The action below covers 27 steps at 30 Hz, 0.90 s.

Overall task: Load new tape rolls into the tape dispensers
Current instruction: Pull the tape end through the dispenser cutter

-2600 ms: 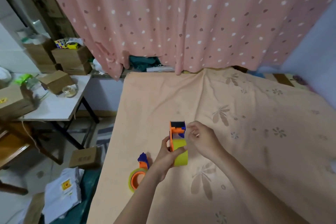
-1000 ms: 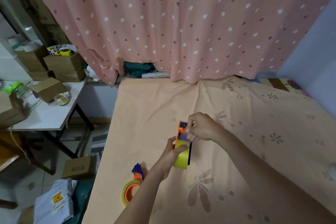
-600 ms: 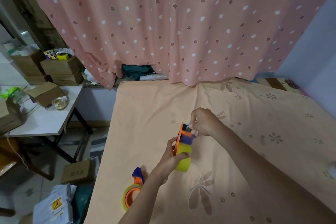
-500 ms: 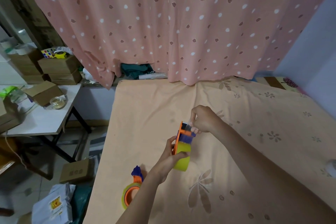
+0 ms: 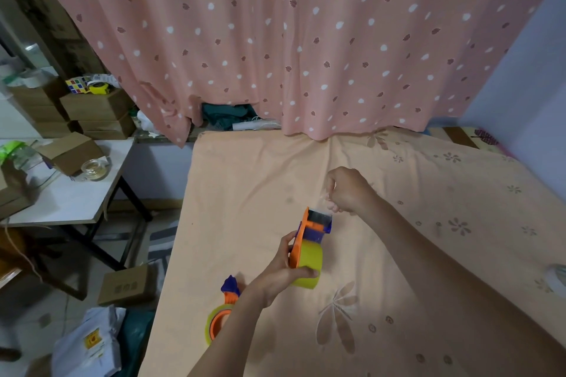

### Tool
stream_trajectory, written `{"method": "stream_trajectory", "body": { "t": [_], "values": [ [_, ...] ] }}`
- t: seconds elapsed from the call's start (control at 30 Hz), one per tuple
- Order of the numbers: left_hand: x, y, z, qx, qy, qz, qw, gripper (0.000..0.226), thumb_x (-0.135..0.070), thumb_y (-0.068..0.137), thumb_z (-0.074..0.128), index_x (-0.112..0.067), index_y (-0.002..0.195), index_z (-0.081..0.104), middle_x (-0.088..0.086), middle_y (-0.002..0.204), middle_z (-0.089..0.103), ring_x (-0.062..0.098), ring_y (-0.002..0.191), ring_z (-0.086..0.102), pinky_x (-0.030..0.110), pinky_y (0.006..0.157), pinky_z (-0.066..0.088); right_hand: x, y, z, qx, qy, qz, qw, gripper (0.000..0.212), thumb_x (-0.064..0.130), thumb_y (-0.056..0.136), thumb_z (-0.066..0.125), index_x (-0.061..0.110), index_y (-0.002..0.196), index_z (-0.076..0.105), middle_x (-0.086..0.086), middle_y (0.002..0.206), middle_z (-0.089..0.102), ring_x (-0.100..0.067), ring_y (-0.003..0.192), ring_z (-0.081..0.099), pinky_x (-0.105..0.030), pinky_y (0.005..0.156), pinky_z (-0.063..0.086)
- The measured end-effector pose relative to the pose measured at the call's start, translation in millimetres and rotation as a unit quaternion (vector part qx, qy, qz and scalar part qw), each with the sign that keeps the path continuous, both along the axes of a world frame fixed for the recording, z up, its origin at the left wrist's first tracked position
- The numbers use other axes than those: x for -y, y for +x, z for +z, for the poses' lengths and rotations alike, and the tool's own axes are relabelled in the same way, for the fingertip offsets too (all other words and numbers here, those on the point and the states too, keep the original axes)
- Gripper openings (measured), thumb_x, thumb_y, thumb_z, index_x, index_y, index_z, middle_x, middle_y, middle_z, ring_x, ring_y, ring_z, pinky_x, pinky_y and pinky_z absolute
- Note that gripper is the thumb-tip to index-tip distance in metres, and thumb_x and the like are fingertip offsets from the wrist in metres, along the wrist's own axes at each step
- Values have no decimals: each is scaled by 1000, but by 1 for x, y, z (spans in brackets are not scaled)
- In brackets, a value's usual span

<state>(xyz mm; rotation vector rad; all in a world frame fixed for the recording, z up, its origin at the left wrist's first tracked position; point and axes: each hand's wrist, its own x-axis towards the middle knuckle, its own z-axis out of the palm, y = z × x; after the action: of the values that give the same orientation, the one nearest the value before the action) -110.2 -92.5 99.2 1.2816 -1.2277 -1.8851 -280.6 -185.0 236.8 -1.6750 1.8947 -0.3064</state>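
A lived-in bedroom at home: a bed (image 5: 398,223) with a floral peach sheet, a dotted pink curtain (image 5: 306,40), stacked cardboard boxes (image 5: 98,113) and a cluttered side table (image 5: 76,199).

2 tape dispensers (image 5: 311,239) (image 5: 225,306), 2 hands (image 5: 286,272) (image 5: 347,190), 1 curtain (image 5: 306,40), 1 side table (image 5: 70,193)

pink dotted curtain (image 5: 306,40), orange-purple dispenser (image 5: 309,231), yellow tape roll (image 5: 309,263).
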Motion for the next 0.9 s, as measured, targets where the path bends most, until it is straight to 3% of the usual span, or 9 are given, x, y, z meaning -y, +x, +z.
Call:
{"method": "stream_trajectory", "body": {
  "t": [0.07,0.1,0.17,0.23,0.3,0.4,0.6,0.9],
  "values": [
    [-4,1,-1,-11,0,-14,1000,101,-23,64,84,-43,145,27,1,138,49,20,121,56,31,90,51,1,-2,4,1,9,18,1000,19,-5,82,44,4,77,60,-13,73,74,-20,49,61,-10,33,34],
    [-5,1,0,-21,4,-24,999,100,-19,65,83,-42,145,27,3,138,49,20,120,56,31,90,51,1,-3,5,8,18,30,999,18,-4,84,47,6,77,59,-11,71,72,-18,48,60,-10,32,35],
    [-6,1,2,-53,24,-36,998,101,-13,63,81,-38,145,28,8,137,49,23,117,56,35,91,51,4,-2,9,26,38,64,997,14,-2,89,55,8,79,57,-15,76,73,-21,55,65,-19,45,52],
    [-6,2,6,-98,57,-25,993,97,-6,66,77,-35,146,31,9,133,51,25,114,56,38,90,51,9,-2,15,45,62,85,993,11,2,92,60,7,83,58,-22,86,75,-25,62,68,-31,63,60],
    [-4,1,9,-125,80,-7,989,84,-7,74,72,-34,145,35,6,129,56,24,112,58,37,89,51,14,-3,20,62,86,96,990,9,4,94,60,6,86,57,-21,85,76,-26,62,71,-33,66,61],
    [1,-6,19,-99,85,-3,992,66,-27,79,72,-35,137,40,1,125,61,20,106,63,37,90,52,20,-2,24,51,86,114,989,7,8,93,63,5,88,59,-16,78,77,-27,64,74,-37,69,64],
    [9,-8,23,-76,71,-14,995,66,-34,77,77,-33,135,46,2,128,64,21,111,66,36,91,56,27,-11,19,72,32,123,989,14,7,90,69,-4,89,61,-13,67,73,-20,53,71,-28,52,58],
    [12,-2,25,-92,79,-18,992,79,-34,69,82,-29,140,48,6,132,62,26,116,61,38,91,53,34,-28,13,144,58,124,980,12,2,91,68,-6,91,60,-21,72,71,-27,58,69,-32,57,59]
  ]
}}
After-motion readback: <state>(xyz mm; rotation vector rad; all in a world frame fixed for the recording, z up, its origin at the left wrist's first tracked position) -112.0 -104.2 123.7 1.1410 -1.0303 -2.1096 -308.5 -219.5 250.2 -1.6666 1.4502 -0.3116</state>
